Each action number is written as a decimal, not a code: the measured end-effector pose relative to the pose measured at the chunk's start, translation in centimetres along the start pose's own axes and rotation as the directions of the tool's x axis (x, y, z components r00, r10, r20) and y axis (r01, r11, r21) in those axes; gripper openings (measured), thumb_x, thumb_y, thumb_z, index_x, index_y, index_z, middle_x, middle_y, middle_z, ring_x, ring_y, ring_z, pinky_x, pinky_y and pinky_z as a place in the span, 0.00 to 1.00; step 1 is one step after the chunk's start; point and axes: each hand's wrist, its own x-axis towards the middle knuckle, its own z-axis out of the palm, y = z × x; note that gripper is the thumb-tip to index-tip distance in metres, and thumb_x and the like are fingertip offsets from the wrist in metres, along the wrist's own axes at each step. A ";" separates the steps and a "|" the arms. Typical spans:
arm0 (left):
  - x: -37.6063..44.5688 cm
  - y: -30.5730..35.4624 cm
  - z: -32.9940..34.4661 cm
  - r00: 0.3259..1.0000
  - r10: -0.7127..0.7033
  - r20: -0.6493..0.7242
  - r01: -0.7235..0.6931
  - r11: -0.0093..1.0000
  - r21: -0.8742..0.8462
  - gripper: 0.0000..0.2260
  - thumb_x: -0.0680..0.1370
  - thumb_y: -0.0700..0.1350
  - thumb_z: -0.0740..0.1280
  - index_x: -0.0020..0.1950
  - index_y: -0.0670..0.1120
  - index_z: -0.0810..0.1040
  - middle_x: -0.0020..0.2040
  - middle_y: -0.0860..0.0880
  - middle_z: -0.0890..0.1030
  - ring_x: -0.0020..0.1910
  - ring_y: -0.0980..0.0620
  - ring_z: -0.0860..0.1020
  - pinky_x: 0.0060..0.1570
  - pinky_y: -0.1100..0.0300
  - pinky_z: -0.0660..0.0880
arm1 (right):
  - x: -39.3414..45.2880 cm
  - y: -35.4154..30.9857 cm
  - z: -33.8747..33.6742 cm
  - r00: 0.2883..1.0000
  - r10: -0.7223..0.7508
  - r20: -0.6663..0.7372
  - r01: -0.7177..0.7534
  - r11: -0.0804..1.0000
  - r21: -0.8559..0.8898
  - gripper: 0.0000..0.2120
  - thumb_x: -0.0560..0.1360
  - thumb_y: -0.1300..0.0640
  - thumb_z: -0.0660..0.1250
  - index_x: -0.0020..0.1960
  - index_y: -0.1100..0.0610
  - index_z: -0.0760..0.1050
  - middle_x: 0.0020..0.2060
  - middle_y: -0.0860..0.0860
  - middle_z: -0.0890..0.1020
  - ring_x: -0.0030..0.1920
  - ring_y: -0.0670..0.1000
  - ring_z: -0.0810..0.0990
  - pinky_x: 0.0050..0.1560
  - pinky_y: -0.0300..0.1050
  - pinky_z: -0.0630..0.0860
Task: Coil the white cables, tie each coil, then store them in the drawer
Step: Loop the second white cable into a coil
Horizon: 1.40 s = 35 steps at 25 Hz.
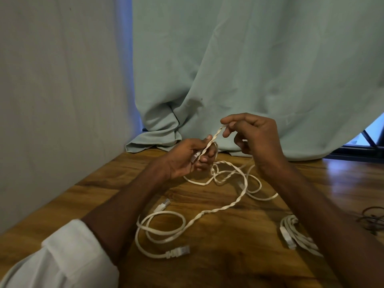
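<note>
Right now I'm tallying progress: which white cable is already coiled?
The bundled cable beside the right forearm, wound tight. The twisted cable sprawls loose across the table, one end held in both hands.

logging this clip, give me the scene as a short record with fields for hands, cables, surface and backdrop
left hand: left hand grips the cable end near a plug
right hand: right hand pinches the twisted stretch, raised
loose cables: white cables sprawled uncoiled on the table
bundle: coiled bundle by the right forearm
surface: wooden table
backdrop: green curtain
drawer: not in view
</note>
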 end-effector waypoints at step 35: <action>0.3 1.3 -0.5 0.998 0.062 -0.033 -0.069 0.949 -0.309 0.17 0.86 0.47 0.53 0.45 0.44 0.76 0.32 0.52 0.68 0.28 0.56 0.65 0.33 0.60 0.62 | 0.2 2.4 -0.2 0.964 0.259 0.055 -0.260 0.966 0.002 0.10 0.76 0.51 0.76 0.45 0.58 0.85 0.29 0.50 0.74 0.25 0.47 0.65 0.25 0.37 0.62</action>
